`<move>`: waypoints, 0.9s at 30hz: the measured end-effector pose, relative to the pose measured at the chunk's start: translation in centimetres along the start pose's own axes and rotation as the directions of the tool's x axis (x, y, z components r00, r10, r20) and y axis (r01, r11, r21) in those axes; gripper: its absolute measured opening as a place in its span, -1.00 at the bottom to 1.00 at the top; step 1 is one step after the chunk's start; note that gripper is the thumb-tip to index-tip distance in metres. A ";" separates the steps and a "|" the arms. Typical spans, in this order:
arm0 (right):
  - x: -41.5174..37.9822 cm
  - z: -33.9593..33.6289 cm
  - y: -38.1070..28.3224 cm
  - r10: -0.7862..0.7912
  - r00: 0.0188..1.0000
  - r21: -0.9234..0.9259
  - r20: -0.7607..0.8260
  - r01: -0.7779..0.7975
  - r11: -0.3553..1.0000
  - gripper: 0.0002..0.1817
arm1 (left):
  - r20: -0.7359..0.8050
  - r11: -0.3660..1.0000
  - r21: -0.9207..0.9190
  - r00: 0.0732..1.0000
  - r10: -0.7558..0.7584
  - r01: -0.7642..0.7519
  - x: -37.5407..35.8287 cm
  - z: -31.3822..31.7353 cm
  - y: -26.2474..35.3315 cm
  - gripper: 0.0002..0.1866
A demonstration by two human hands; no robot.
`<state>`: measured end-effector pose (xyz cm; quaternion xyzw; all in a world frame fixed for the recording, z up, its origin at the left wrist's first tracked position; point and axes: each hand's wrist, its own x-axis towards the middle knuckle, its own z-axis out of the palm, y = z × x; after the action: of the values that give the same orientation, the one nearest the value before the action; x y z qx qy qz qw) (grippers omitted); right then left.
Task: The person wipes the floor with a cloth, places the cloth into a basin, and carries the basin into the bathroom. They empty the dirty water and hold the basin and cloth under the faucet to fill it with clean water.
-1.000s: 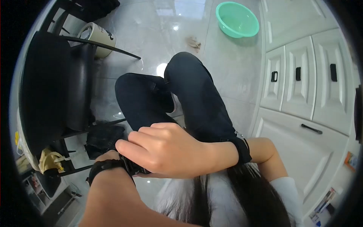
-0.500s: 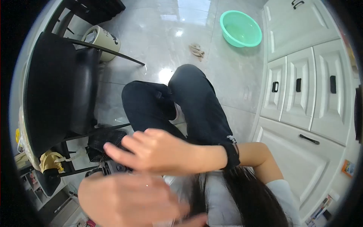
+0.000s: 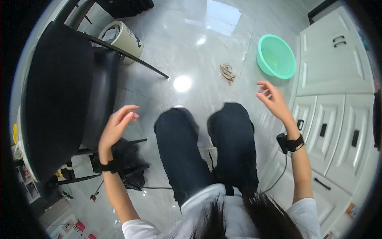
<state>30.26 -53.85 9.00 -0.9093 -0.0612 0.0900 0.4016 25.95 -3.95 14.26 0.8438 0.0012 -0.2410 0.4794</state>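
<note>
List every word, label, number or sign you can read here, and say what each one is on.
No text here reads clearly.
Bin: a dark mark on its side, too blurred to read.
Packages at the lower right edge: coloured print, too small to read.
Wristbands, on the left hand and the right hand: no lettering shows.
Basin and cabinets: plain.

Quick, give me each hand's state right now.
Left hand: open, fingers loosely curled, holding nothing.
Right hand: open, raised, holding nothing.
</note>
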 end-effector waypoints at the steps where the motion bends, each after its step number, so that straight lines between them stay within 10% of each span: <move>1: 1.8 -0.2 2.3 0.023 1.000 -0.048 0.008 -0.022 0.999 -0.60 | -0.047 0.998 -0.050 0.998 -0.051 0.049 2.1 0.1 -2.4 -0.67; 8: 14.3 2.0 23.5 0.301 0.948 -0.541 0.105 -0.200 0.817 -0.43 | 0.096 0.972 0.078 0.968 -0.230 0.223 17.5 3.3 -17.2 -0.68; 13: 20.1 15.1 32.3 0.041 0.996 -0.291 0.083 -0.016 0.957 -0.29 | 0.085 0.982 0.033 0.978 -0.191 0.189 24.9 11.5 -22.0 -0.67; 20: 21.0 28.6 31.0 -0.095 0.979 -0.464 -0.179 0.002 0.886 -0.40 | 0.168 0.954 -0.049 0.944 -0.285 0.297 20.6 18.6 -28.5 -0.71; 23: 19.4 30.8 32.0 -0.052 0.998 -0.556 0.018 0.053 0.829 -0.44 | 0.075 0.922 -0.124 0.930 -0.360 0.367 19.3 20.4 -29.5 -0.75; 27: 16.7 30.4 31.1 -0.085 0.996 -0.308 -0.037 0.070 0.949 -0.41 | -0.039 0.940 -0.064 0.940 -0.338 0.335 20.5 22.5 -28.1 -0.75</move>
<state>41.33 -49.74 -36.09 -0.9594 -0.1001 0.0409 0.2605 28.44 -11.69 -26.36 0.8230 0.1641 -0.2982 0.4548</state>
